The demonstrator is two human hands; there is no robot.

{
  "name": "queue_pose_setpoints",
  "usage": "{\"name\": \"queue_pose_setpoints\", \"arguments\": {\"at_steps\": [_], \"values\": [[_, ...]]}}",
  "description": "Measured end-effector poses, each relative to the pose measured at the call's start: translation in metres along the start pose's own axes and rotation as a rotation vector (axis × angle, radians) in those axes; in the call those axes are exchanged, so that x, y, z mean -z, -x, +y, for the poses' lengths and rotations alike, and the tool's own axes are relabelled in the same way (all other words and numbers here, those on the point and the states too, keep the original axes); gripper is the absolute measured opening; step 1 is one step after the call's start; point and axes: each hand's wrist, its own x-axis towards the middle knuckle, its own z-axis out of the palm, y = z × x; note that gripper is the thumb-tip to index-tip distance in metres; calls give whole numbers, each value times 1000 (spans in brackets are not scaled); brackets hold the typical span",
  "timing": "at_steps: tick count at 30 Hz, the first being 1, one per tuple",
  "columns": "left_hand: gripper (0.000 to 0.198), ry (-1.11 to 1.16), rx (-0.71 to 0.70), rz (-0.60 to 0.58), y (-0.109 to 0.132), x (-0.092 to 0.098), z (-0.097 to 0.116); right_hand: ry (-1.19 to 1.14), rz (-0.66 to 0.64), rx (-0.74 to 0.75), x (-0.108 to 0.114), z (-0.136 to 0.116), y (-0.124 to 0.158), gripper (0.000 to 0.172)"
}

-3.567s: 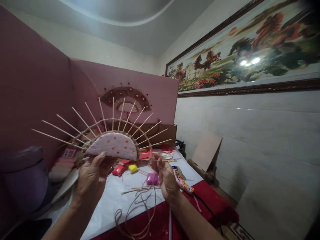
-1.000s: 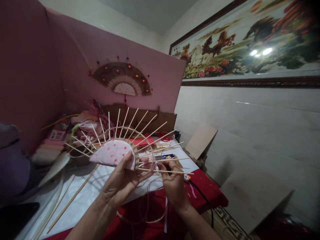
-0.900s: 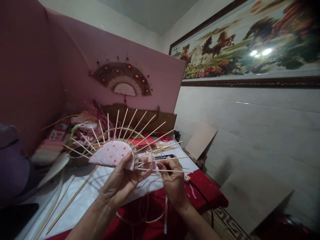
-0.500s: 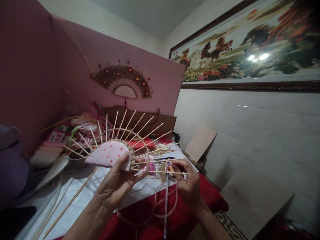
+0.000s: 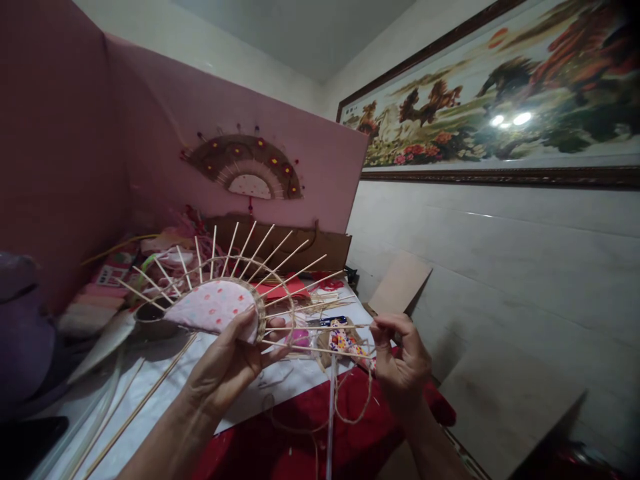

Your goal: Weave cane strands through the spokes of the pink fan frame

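Note:
My left hand point(image 5: 225, 370) grips a half-made fan point(image 5: 215, 308): a pink half-round pad with red dots, edged with woven cord, with several thin wooden sticks radiating from it. The thumb presses on the pad's right corner. My right hand point(image 5: 403, 360) is held to the right of the fan, beyond the stick tips, fingers pinched on a thin tan cord point(image 5: 353, 397). The cord runs from the fan's lower right sticks and hangs in loops over the table's red cloth point(image 5: 295, 447).
A finished brown fan point(image 5: 245, 167) hangs on the pink board behind. The table point(image 5: 165, 400) has white sheets, long loose sticks point(image 5: 135, 407), a patterned tool point(image 5: 345, 341) and piled craft materials at the left. A cardboard box stands at the back; a framed painting point(image 5: 490, 100) hangs on the right wall.
My right hand has moved rightward, away from the fan, drawing the cord out through the sticks. The left hand keeps its hold, and the fan sits slightly further left.

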Motion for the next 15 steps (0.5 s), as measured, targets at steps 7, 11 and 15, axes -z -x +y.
{"name": "queue_pose_setpoints", "arguments": {"at_steps": [7,11,15], "values": [[8,1,-22,30,0,-2,2,6,-8,4,2,1,2,17],[9,8,-13,45,0,-3,2,70,-50,-73,1,3,3,12],[9,13,-1,54,0,-3,2,-11,15,-83,1,7,6,15]]}}
